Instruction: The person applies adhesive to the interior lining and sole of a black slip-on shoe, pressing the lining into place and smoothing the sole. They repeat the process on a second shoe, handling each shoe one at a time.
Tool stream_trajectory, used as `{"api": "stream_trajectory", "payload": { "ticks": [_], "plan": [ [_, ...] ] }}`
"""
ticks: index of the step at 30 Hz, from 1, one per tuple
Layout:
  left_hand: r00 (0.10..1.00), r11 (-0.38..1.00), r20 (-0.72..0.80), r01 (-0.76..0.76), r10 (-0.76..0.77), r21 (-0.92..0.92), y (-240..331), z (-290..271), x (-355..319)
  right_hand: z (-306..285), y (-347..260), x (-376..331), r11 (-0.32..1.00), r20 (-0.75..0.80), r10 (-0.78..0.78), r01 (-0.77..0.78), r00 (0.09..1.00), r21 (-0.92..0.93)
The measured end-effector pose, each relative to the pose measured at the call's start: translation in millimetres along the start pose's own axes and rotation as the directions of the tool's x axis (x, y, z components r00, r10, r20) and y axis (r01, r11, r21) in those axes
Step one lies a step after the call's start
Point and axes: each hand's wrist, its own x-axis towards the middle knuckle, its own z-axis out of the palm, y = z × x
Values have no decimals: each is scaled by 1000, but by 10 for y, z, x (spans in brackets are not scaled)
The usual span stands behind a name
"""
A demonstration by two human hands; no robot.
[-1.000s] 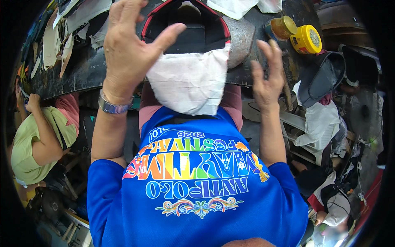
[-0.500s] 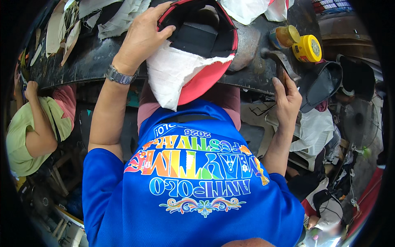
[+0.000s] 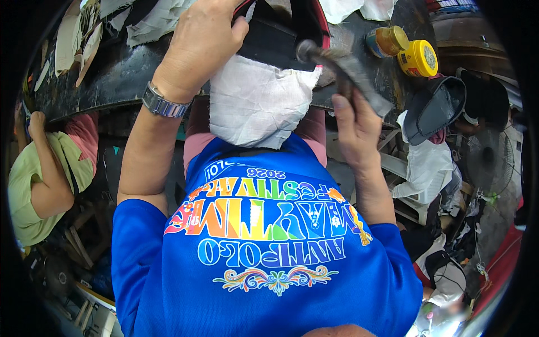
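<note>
Your left hand lies on top of the shoe upper, a black piece with a red rim wrapped underneath in white cloth; the fingers curl over its left edge with the thumb pressed against the black part, and the fingertips beyond the rim are hidden from you. It sits at the near edge of the dark workbench, straight in front of your chest, the cloth hanging down over the bench edge toward your blue shirt. Your right hand is wrapped around the handle of a hammer, fingers closed tight on it, and the metal head touches or hangs just over the right side of the shoe upper; you cannot tell which. Past the hammer, on the bench to your right, stand a yellow jar and a second yellowish tin, close together. A black shoe piece hangs just beyond the bench edge on that side. Scraps of pale paper and leather litter the bench to your left. Another person in a light green shirt sits low at your far left, well apart from your hands.
</note>
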Motion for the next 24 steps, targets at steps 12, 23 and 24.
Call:
{"api": "stream_trajectory", "payload": {
  "ticks": [12,23,24],
  "plan": [
    [963,921,-15,253,-269,-296,-552,406,-311,-708,600,-228,965,-245,164,-206,956,-159],
    [934,706,54,304,-353,-639,-103,908,-502,-361,265,296,966,-305,-235,189,923,-175],
    [949,791,-32,243,-314,-561,-85,874,-486,-195,162,292,946,-149,-278,244,949,-211]
  ]
}}
